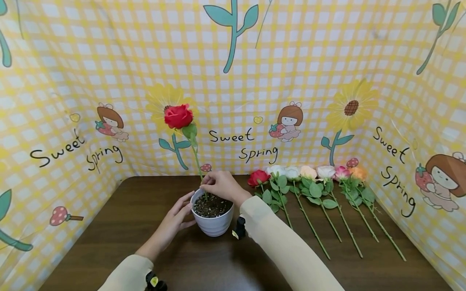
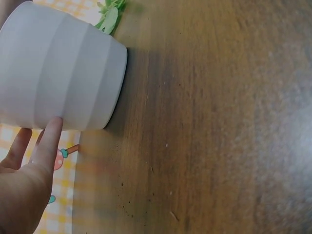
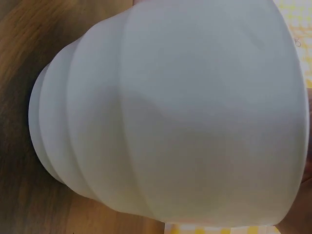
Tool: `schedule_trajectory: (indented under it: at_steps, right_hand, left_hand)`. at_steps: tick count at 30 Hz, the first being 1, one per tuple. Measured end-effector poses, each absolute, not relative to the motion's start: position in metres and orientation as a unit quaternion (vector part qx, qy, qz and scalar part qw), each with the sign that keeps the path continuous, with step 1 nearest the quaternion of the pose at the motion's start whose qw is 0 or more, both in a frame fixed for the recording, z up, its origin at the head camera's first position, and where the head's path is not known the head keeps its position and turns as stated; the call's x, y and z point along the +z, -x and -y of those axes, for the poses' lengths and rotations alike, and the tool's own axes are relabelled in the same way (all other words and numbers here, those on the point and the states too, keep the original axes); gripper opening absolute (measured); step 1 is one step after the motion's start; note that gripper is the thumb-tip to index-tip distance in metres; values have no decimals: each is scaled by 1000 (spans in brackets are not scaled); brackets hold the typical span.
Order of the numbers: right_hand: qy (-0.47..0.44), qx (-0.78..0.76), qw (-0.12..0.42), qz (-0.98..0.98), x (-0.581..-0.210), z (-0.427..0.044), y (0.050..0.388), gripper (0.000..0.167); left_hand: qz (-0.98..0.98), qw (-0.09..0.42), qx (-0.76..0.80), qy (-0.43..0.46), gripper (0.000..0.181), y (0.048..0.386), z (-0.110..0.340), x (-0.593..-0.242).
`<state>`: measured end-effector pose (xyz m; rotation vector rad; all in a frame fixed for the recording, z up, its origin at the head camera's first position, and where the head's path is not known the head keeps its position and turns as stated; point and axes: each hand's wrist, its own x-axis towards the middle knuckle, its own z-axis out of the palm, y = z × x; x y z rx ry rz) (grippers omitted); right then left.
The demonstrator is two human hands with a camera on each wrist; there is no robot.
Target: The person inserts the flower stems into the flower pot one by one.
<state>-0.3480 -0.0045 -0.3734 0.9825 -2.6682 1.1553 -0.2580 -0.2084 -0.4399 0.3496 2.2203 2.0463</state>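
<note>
A white ridged pot (image 1: 214, 226) filled with dark soil (image 1: 211, 207) stands upright on the table. One red rose (image 1: 178, 116) rises from the soil at the pot's back left, its stem leaning left. My right hand (image 1: 222, 186) pinches that stem low down, just above the pot's rim. My left hand (image 1: 177, 214) rests against the pot's left side with its fingers extended. In the left wrist view the fingers of the left hand (image 2: 31, 170) touch the wall of the pot (image 2: 63, 68). The pot (image 3: 170, 117) fills most of the right wrist view.
To the right, several roses lie in a row on the brown table (image 1: 145, 202): a red one (image 1: 259, 178), white ones, a peach one (image 1: 308, 172), a pink one (image 1: 342, 173) and an orange one (image 1: 358, 173). A yellow checked cloth (image 1: 233, 93) surrounds the table's back and sides.
</note>
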Motion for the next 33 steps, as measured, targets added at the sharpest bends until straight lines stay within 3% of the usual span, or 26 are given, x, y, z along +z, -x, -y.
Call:
schedule_trajectory:
  at_steps: [22,33]
  right_hand:
    - [-312,390,36,866,-371,0,349,13]
    - [-302,402,27,864,-361,-31,347,16]
  left_hand:
    - [-726,47,674,-125,54,258,208,-441]
    - [-728,50,674,-114,51,257,207,-441]
